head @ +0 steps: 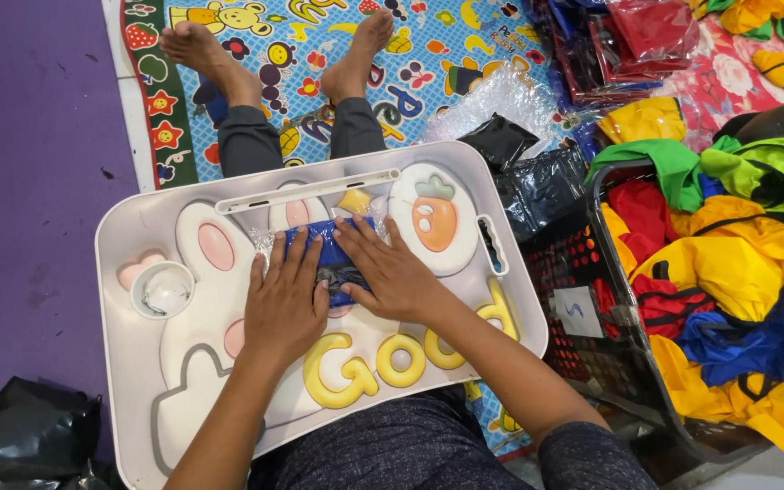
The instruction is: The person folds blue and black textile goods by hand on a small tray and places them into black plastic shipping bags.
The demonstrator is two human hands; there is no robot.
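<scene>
Both hands, left hand [285, 304] & right hand [390, 272], lie flat, fingers spread, gripping nothing, pressing the blue packet [330, 257] underneath; imo keep pressure even.

White lap tray [129, 363] with rabbit and carrot pictures, dark basket [628, 363] heaped with bright clothes, black plastic bags [546, 186], colourful patterned mat [410, 54], purple floor [29, 181].

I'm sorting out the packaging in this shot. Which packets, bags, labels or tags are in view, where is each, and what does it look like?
Clear plastic packet: on the lap tray, under both hands, blue cloth inside.
Bubble wrap: on the mat beyond the tray, clear, crumpled.
Black plastic bags: right of the tray, glossy, crumpled.
Paper tag: on the basket's side, small, white, rectangular.
Black bag: lower left floor, crumpled.
Red packets: top right, stacked, shiny.
</scene>
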